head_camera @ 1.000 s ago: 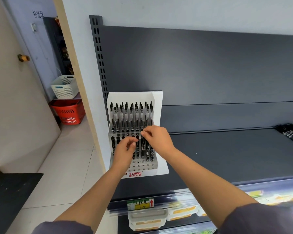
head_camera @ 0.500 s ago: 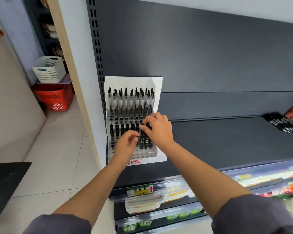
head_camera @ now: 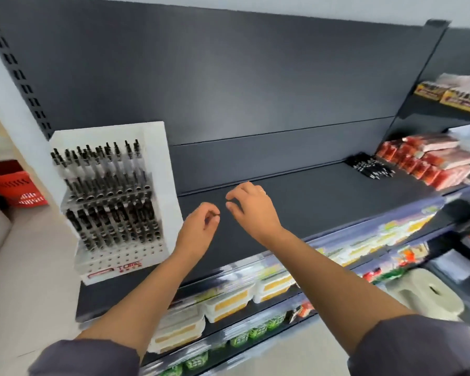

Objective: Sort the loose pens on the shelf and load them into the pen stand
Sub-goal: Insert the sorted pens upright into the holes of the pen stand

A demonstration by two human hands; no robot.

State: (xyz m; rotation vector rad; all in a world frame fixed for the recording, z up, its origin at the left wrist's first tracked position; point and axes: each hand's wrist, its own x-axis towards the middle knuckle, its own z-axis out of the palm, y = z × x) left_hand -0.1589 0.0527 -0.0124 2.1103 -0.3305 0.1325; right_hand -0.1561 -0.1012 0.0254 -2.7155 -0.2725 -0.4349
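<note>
In the head view, the pen stand stood at the left end of the dark shelf, tilted in the wide-angle picture. It was a white stepped block with a tall white back and side wall, and red lettering reading TOME ran across its front lip. Black pens stood upright in it in tight rows: a higher tier at the back with clear barrels and black caps, and a lower tier in front with darker bodies. Below them the stand's front rows of small round holes showed white. The whole stand was blurred, so the single pens could not be counted.

The loose pens lay in a small black heap at the far right of the same shelf, against the back panel and just beside stacked red packets, well apart from the stand.

Both hands hovered over the bare middle of the shelf, to the right of the stand and touching neither it nor the shelf. The left hand had its fingers curled with thumb and forefinger tips together; whether anything was pinched there could not be told. The right hand, with a thin ring on one finger, had loosely bent fingers with a small gap to the thumb and held nothing.

Yellow-and-white boxes filled the shelf below, and a red basket sat on the floor at the far left.
</note>
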